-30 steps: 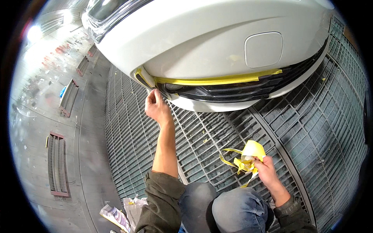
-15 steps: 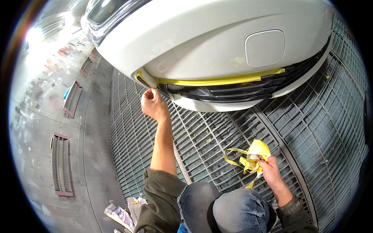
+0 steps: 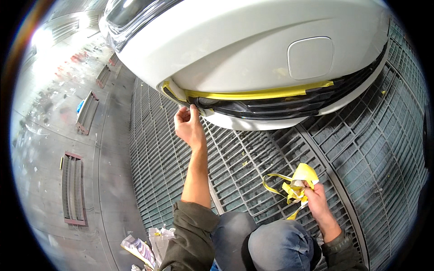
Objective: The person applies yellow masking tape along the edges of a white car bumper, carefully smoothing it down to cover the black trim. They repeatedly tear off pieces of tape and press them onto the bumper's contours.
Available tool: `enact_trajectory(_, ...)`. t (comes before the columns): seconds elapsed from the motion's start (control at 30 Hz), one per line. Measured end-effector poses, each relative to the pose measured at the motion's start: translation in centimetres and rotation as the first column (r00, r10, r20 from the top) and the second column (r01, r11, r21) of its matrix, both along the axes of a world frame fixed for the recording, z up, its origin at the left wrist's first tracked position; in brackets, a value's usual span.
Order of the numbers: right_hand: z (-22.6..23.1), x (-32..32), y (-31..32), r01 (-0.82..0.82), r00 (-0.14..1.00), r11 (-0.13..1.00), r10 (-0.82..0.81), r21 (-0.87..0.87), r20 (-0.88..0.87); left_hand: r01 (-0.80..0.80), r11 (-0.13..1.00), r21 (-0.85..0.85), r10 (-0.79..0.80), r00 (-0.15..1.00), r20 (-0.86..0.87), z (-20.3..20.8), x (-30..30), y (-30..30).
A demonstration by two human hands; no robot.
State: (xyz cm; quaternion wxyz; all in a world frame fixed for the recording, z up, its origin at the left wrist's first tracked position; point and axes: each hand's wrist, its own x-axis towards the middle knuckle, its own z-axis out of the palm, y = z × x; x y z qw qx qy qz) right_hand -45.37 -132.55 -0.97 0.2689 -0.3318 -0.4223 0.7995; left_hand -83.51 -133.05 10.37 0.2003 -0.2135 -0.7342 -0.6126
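Observation:
In front of me is a white car bumper with a black lower grille. A strip of yellow masking tape runs along the grille's upper edge, and a shorter yellow piece follows the recess at its left end. My left hand reaches up to that left corner, thumb and fingertips pinched at the trim; whatever lies between them is too small to make out. Lower right, above the floor grating, my right hand grips a crumpled bunch of yellow masking tape, with loops and ends hanging out.
Steel floor grating lies under the car, with small yellow scraps on it. To the left stands a grey, paint-spotted wall with long slatted fixtures. Crumpled plastic packaging lies by my left elbow, beside my knees.
My left hand has shifted slightly right along the bumper's lower corner, its fingertips now at the grille's left end. My right hand keeps its grip on the bunched tape, nearly still.

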Motion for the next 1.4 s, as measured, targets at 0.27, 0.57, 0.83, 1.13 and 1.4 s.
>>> enact_trajectory(0.27, 0.1, 0.8, 0.3, 0.009, 0.999, 1.0, -0.009, -0.012, 0.034, -0.179, 0.938, -0.296, 0.157, 0.983, -0.097, 3.8, -0.4, 0.6)
enact_trajectory(0.57, 0.6, 0.4, 0.1, 0.022, 0.999, 0.999, -0.024, -0.028, -0.046, 0.184, 0.97, 0.159, -0.222, 0.938, 0.265, 4.7, 0.0, 0.5)
enact_trajectory(0.83, 0.2, 0.9, 0.4, -0.029, 0.999, 0.999, 0.031, 0.038, -0.038, 0.332, 0.871, 0.363, -0.453, 0.828, 0.33, 8.1, 6.2, -2.6)
enact_trajectory(1.13, 3.9, -3.2, 1.0, -0.469, 0.839, 0.871, 0.491, 0.148, -0.235, 0.838, 0.306, -0.452, -0.62, 0.535, 0.573, 3.1, 15.4, -9.3)
enact_trajectory(1.4, 4.0, -6.8, -0.6, -0.306, 0.93, 0.896, 0.354, 0.323, -0.102, 0.884, -0.068, -0.462, -0.722, 0.277, 0.634, -1.1, 16.2, -10.1)
